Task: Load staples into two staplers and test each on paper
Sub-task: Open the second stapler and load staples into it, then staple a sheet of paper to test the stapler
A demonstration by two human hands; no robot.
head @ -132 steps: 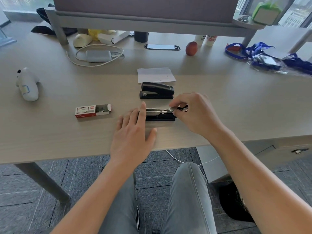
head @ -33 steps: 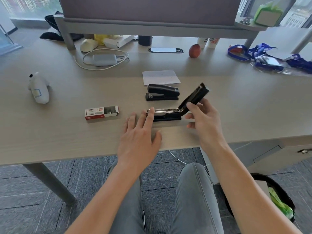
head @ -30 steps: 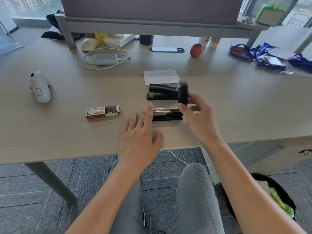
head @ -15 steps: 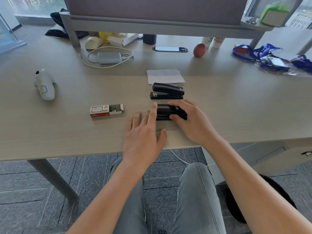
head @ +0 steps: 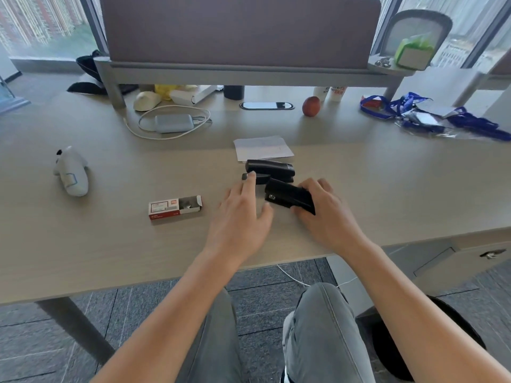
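While gripped by the right hand [head: 329, 214], the closed black stapler [head: 289, 196] tilts.

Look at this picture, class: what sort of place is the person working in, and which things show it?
Most likely an office workstation: a long desk with a fabric partition screen behind it, staplers and paper, and lanyards, with tall buildings beyond the windows.
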